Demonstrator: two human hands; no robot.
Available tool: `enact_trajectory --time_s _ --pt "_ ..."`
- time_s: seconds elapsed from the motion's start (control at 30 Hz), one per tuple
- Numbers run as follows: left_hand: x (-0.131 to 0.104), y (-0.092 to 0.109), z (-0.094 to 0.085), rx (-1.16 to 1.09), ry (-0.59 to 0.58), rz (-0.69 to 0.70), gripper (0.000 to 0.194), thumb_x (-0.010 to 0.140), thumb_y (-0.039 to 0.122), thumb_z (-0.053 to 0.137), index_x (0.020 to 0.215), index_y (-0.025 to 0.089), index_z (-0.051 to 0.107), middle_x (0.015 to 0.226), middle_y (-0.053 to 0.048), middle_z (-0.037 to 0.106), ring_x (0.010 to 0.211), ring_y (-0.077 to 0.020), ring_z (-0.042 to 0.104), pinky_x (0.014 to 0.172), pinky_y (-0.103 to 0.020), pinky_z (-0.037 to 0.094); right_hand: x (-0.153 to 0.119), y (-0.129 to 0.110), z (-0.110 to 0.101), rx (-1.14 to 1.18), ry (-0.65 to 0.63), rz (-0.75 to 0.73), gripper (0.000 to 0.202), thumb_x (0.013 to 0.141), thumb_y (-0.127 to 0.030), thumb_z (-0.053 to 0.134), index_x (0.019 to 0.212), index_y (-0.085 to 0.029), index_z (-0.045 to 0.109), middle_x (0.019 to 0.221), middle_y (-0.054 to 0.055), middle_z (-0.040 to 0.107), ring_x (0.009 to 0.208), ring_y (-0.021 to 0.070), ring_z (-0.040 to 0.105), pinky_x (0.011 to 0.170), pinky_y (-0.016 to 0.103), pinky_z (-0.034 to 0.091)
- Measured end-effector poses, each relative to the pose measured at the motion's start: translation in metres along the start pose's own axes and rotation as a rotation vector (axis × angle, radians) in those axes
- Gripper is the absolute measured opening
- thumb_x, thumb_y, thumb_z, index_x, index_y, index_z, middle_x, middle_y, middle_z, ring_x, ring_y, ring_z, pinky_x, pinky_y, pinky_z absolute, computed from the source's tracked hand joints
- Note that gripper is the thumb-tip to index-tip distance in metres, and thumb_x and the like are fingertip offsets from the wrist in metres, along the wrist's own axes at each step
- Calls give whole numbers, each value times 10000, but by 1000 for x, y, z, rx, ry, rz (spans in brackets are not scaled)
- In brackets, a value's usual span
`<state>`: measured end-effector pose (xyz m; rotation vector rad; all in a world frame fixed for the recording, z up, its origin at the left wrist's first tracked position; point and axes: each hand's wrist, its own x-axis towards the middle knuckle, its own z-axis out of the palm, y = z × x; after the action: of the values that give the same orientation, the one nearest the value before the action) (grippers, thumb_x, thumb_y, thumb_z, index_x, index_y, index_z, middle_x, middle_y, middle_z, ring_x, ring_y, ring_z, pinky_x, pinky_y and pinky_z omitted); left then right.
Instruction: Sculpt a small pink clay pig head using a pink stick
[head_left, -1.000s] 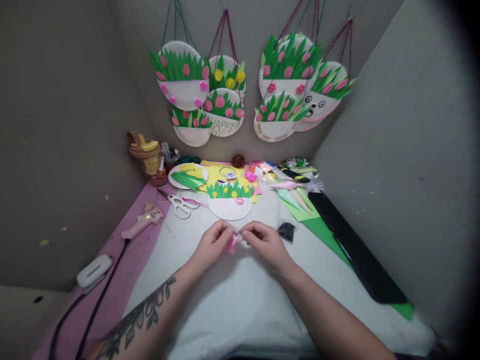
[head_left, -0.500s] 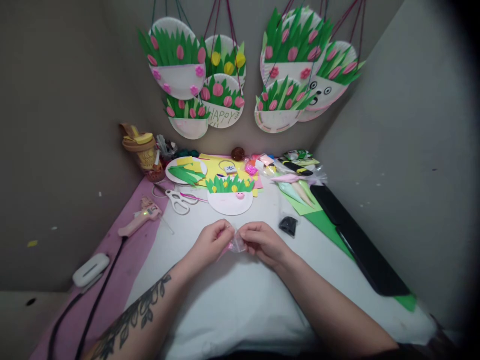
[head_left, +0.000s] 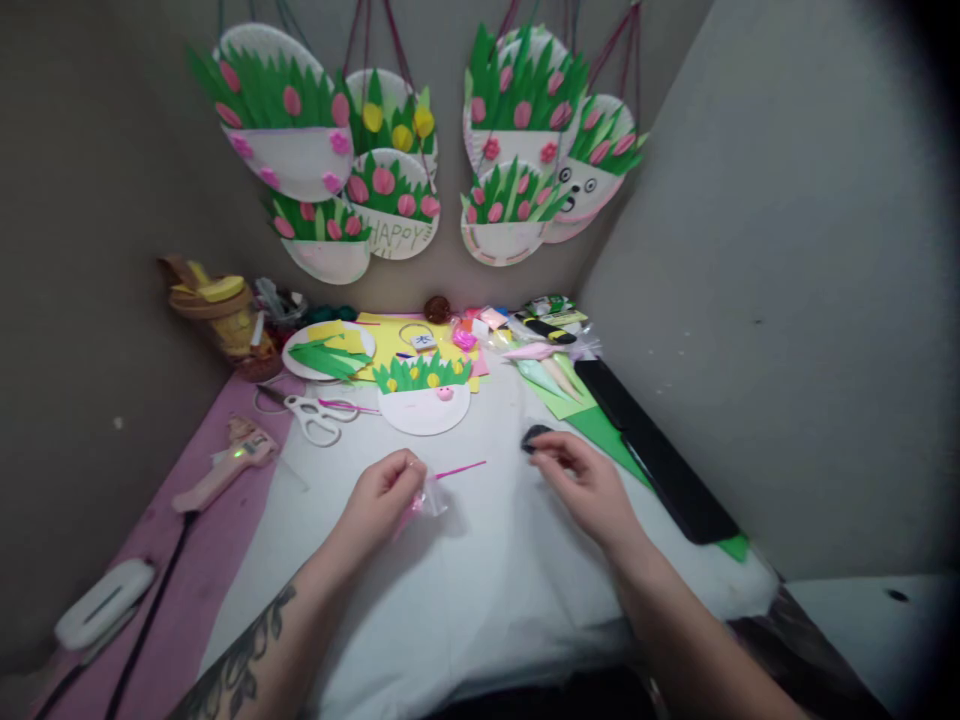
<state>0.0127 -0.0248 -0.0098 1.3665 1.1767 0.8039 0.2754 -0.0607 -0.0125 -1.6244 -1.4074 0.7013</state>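
Observation:
My left hand (head_left: 386,490) is closed on a small clear plastic bag (head_left: 430,498) with something pink in it, above the white cloth. Beside the bag a thin magenta strip (head_left: 463,468) points to the right. My right hand (head_left: 581,480) has its thumb and fingertips at a small black packet (head_left: 535,436); the fingers look pinched on its edge. Beyond both hands lies a white paper plate piece (head_left: 424,410) with green paper grass, yellow flowers and a pink snout-like piece.
White scissors (head_left: 319,415) and a pink glue gun (head_left: 225,468) with a cable lie left. A cup (head_left: 232,320) stands back left. A black flat object (head_left: 667,470) lies right. Decorated plates (head_left: 296,160) hang on the wall.
My hands have moved apart; the right hand left the bag and reached the black packet. The left hand kept the bag. The magenta strip now shows beside it. The view has shifted right.

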Motion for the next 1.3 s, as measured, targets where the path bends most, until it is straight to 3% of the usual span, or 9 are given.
enact_trajectory --time_s 0.07,0.1,0.17,0.27,0.53,0.93,1.1,1.2,1.3 --pt "0 0 -1 -9 15 -9 295 817 408 514 624 189 472 511 68 445 461 -81 388 455 -191 296 -9 32 -41 -420 279 24 324 817 -369 514 1031 -156 633 1018 141 675 1016 295 585 865 408 465" --pt "0 0 -1 -9 5 -13 300 814 417 519 625 188 476 513 66 448 465 -81 393 458 -190 302 -13 48 -60 -618 334 75 371 818 -348 504 1094 -122 608 1081 179 659 1111 342 538 914 444 440" --pt "1 0 -2 -7 -4 -24 305 808 431 529 633 185 488 520 64 454 470 -80 401 462 -187 307 -19 76 -91 -913 340 244 540 826 -371 510 1247 -33 502 1163 256 611 1163 417 490 910 492 426" --pt "0 0 -3 -15 -10 -71 331 796 477 538 638 191 487 492 71 431 437 -81 376 433 -190 282 -17 99 -113 -1060 218 422 649 853 -420 495 1309 31 398 1153 294 596 1096 412 547 864 471 440" --pt "-3 7 0 -26 31 -97 334 785 470 546 611 194 474 489 66 432 447 -84 366 440 -191 282 1 106 -111 -1126 156 548 747 759 -585 556 1169 36 493 1077 296 598 1079 418 563 896 451 405" --pt "-6 13 2 -12 55 -78 314 790 441 533 605 198 463 473 67 423 442 -90 360 441 -197 277 -6 112 -113 -840 278 464 719 689 -534 605 1271 -130 491 1205 174 608 1096 376 515 856 442 421" --pt "-7 18 4 -17 69 -54 312 776 441 539 596 200 459 478 64 425 444 -93 363 443 -201 285 -6 111 -111 -827 306 459 769 688 -525 617 1337 -156 431 1214 179 593 1102 372 520 866 455 417" --pt "-7 19 5 -15 83 -60 304 772 434 539 599 198 460 482 67 418 447 -92 361 451 -199 284 -14 109 -115 -850 302 365 862 691 -525 623 1377 -70 365 1298 248 533 1172 393 486 924 486 394" --pt "-8 20 6 -22 101 -51 299 764 436 551 607 192 478 495 66 424 461 -91 369 463 -195 283 -36 105 -123 -788 442 196 622 772 -370 524 1304 -65 422 1237 214 605 1162 338 509 963 461 395"
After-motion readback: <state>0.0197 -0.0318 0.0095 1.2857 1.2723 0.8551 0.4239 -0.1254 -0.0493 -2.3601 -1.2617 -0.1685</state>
